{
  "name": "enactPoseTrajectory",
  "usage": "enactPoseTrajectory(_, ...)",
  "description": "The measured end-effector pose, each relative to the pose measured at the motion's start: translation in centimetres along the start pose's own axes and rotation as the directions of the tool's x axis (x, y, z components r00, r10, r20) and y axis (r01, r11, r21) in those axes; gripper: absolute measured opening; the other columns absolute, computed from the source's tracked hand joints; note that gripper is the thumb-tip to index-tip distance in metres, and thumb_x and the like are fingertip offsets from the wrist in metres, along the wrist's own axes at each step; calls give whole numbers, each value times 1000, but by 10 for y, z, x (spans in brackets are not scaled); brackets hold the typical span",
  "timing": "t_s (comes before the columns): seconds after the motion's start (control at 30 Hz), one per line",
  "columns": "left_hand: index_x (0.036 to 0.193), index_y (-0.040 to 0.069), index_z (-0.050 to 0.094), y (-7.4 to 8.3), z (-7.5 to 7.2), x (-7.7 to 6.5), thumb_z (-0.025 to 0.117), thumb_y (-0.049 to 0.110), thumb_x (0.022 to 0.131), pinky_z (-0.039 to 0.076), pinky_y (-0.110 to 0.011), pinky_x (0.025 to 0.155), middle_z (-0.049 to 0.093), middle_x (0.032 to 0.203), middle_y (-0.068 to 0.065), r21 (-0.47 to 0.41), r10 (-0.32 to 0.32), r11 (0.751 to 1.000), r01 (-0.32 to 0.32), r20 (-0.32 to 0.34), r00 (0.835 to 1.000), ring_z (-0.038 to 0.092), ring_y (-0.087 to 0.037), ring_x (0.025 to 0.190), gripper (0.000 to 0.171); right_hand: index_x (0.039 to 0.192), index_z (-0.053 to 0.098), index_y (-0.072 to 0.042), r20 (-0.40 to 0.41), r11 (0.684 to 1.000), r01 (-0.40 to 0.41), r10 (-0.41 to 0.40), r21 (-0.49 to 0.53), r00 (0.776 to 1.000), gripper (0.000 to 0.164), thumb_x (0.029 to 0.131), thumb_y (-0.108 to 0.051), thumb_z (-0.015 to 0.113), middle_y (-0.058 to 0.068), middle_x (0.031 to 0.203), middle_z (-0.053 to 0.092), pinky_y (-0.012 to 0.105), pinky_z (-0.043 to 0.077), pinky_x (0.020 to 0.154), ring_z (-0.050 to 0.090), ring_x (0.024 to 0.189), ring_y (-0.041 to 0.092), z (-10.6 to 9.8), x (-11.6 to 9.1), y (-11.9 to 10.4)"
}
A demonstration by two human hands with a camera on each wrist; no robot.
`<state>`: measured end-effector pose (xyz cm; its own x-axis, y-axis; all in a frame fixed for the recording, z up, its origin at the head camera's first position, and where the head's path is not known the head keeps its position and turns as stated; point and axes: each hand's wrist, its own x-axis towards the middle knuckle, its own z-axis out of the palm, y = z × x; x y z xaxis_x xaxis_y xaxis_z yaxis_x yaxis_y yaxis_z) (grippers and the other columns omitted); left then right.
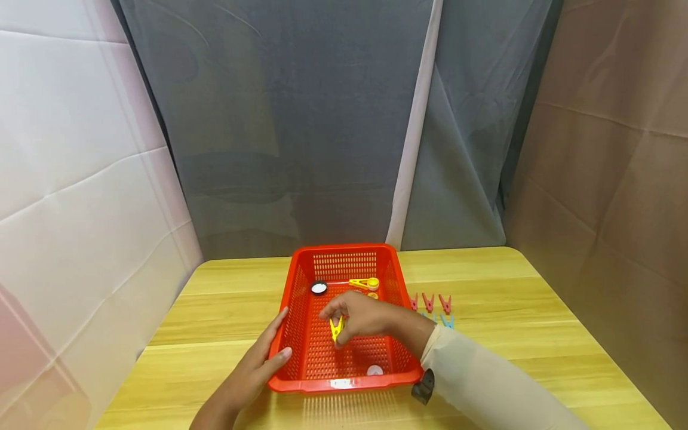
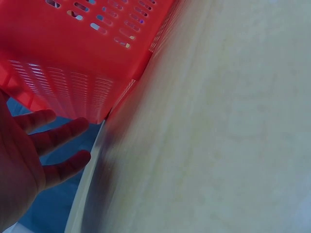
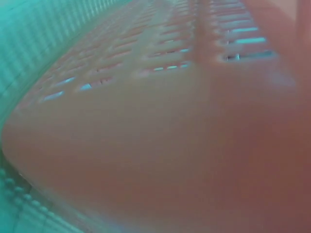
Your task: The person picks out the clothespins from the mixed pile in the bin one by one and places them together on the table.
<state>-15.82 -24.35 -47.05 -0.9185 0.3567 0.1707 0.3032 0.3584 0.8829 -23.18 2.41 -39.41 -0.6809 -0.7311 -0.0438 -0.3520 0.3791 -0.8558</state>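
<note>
A red perforated basket point(image 1: 341, 382) stands on the wooden table. Over its floor my right hand point(image 1: 361, 313) pinches a yellow clothespin point(image 1: 335, 329). At the basket's left side rests my left hand point(image 1: 257, 365), its thumb at the rim; the left wrist view has the fingers point(image 2: 60, 137) fairly straight and spread beside the basket wall. Inside the basket lie a black-rimmed white disc point(image 1: 319, 288), another yellow clothespin point(image 1: 359, 282) against a small round yellow-and-white piece point(image 1: 373, 284), and a whitish round piece point(image 1: 374, 370). Blurred basket wall fills much of the right wrist view.
Right of the basket, several red clothespins point(image 1: 428, 302) lie in a row on the table point(image 1: 500, 346). Blue clothespins point(image 1: 447, 321) lie nearer me, partly hidden by my right arm. Hanging cloth point(image 1: 301, 131) encloses the back and sides.
</note>
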Motion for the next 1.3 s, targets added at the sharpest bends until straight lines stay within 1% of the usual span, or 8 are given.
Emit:
enactPoseTrajectory(0.17, 160, 27, 10, 1, -1, -1, 49, 21, 103, 47, -22, 95, 18, 164, -14, -5, -6, 1000, 6, 2, 1000, 33, -44, 142, 70, 111, 68, -3, -30, 1000, -18, 19, 12, 999, 48, 65, 5, 82, 10, 107, 60, 23, 50, 68, 56, 86, 16, -1, -4, -2)
enactPoseTrajectory(0.33, 161, 26, 10, 2, -2, 0, 49, 22, 103, 44, -19, 95, 18, 164, -14, -3, -8, 1000, 8, -3, 1000, 32, -44, 143, 70, 108, 71, -14, -32, 999, -40, 40, 7, 999, 48, 65, 1, 85, 7, 115, 61, 27, 52, 71, 55, 96, 18, -6, -8, -4)
enactPoseTrajectory(0.5, 161, 26, 10, 1, -1, 0, 49, 21, 103, 45, -19, 94, 17, 164, -16, -29, -1, 1000, 1, 7, 1000, 32, -45, 142, 70, 113, 70, -24, 19, 998, -38, 37, 56, 999, 50, 70, -5, 86, 4, 110, 62, 29, 48, 59, 56, 99, 25, -16, -14, -3)
enactPoseTrajectory(0.6, 161, 26, 10, 1, -2, -1, 49, 21, 103, 45, -18, 95, 16, 165, -16, -27, 3, 1000, -3, 9, 1000, 30, -45, 142, 70, 118, 69, -24, 39, 991, -56, 51, 125, 998, 52, 73, -4, 84, 5, 107, 60, 26, 42, 50, 57, 80, 21, -22, -16, 0)
enactPoseTrajectory(0.73, 161, 27, 10, 0, -2, -2, 49, 23, 103, 44, -18, 95, 16, 165, -15, -16, -1, 1000, 1, 7, 1000, 30, -45, 143, 70, 125, 66, -19, 27, 969, -78, 73, 233, 997, 55, 76, 3, 80, 5, 104, 56, 24, 40, 45, 44, 56, 15, -29, -19, 0)
enactPoseTrajectory(0.87, 160, 28, 10, 0, -3, -3, 49, 24, 103, 46, -21, 95, 16, 165, -15, -12, -17, 1000, 17, 6, 1000, 30, -45, 143, 69, 126, 64, -11, 18, 956, -62, 59, 287, 998, 56, 75, 8, 77, 8, 93, 56, 25, 44, 46, 45, 50, 14, -33, -24, -1)
enactPoseTrajectory(1.07, 160, 29, 10, 1, -4, -3, 48, 24, 103, 46, -23, 96, 17, 165, -14, 4, -27, 1000, 27, -3, 1000, 31, -44, 143, 69, 125, 64, -9, 12, 966, -34, 32, 256, 999, 54, 74, 2, 80, 13, 80, 63, 29, 53, 56, 56, 56, 17, -40, -32, -1)
enactPoseTrajectory(1.3, 160, 29, 11, 1, -3, -2, 49, 22, 103, 43, -18, 96, 17, 165, -12, -9, -16, 1000, 16, 6, 1000, 30, -43, 143, 69, 121, 66, -16, -124, 990, 16, 1, 138, 992, 50, 75, -16, 85, 8, 113, 59, 37, 57, 75, 63, 85, 25, -49, -49, 2)
